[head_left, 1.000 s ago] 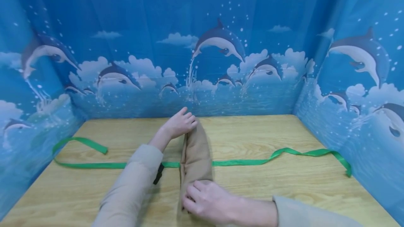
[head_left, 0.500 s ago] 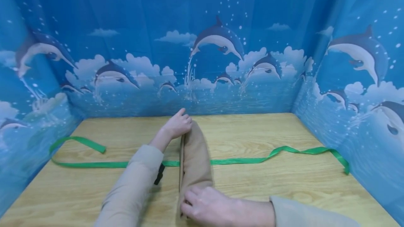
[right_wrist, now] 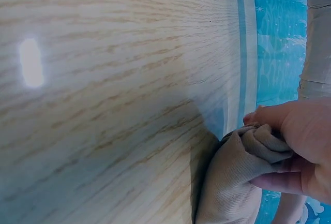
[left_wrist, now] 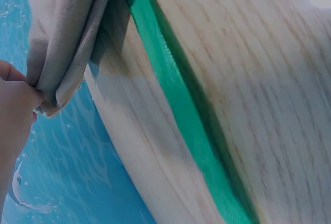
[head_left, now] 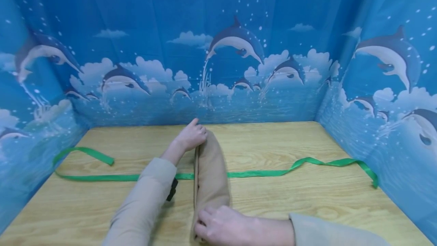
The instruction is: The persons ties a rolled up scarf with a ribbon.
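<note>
A brown folded cloth (head_left: 212, 174) runs lengthwise across the middle of the table in the head view, lying over a green ribbon (head_left: 257, 174). My left hand (head_left: 192, 136) pinches its far end; the left wrist view shows the cloth (left_wrist: 67, 32) bunched at the fingertips of that hand (left_wrist: 15, 110). At the near end, my right hand (head_left: 225, 225) grips the other end. In the right wrist view, thumb and fingers of the right hand (right_wrist: 305, 136) squeeze the gathered layers of the cloth (right_wrist: 232, 193). The ribbon's middle is hidden beneath the cloth.
The ribbon's left tail (head_left: 92, 154) curls back on itself, while its right tail (head_left: 368, 172) twists toward the table's right edge. A wood-grain table (head_left: 307, 208) is enclosed by blue dolphin-print curtains (head_left: 170, 105) at the back and sides.
My right hand has shifted slightly toward the near edge, drawing the cloth straighter and smoother. The left hand keeps its pinch on the far end. The ribbon lies as before.
</note>
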`<state>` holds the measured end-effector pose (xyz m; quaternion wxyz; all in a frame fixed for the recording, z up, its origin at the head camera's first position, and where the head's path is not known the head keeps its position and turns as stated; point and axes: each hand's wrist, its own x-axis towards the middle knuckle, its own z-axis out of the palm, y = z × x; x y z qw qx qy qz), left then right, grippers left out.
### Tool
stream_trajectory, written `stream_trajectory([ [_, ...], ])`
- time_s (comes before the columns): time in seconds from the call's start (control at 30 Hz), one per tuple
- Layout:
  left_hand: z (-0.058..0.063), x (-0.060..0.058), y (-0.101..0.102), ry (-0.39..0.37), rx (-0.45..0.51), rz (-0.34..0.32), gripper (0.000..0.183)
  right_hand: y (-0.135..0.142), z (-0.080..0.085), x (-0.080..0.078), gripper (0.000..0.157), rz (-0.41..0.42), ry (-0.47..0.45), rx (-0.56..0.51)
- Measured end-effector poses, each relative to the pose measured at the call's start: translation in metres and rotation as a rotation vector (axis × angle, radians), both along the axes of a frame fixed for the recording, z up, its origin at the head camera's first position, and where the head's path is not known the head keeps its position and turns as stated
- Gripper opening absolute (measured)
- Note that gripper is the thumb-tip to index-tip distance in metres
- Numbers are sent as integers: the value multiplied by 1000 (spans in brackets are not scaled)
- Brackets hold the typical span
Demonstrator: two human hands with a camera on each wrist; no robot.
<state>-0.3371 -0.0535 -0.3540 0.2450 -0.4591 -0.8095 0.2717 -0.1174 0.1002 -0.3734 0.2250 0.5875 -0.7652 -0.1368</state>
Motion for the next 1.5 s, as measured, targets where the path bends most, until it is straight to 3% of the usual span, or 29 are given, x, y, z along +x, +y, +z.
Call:
stream_trajectory([
  [0.4,-11,-2,-5,6,76,9,16,-2,4,3,13,30,-8,63],
  [0.7,-10,1,-5,-29,54,61,20,-2,10,6,20,12,15,192],
  [0.97,-11,5,-4,-68,72,65,18,0,12,5,26,11,7,229],
  [1.23,-6,10,-6,-171,19,149,16,4,20,1,22,11,-196,194],
  [1.4,-1,15,-13,-259,65,143,25,4,22,-2,14,-16,-366,201],
  [1.5,2,19,-18,-270,84,138,27,5,24,-3,14,-20,-413,204],
])
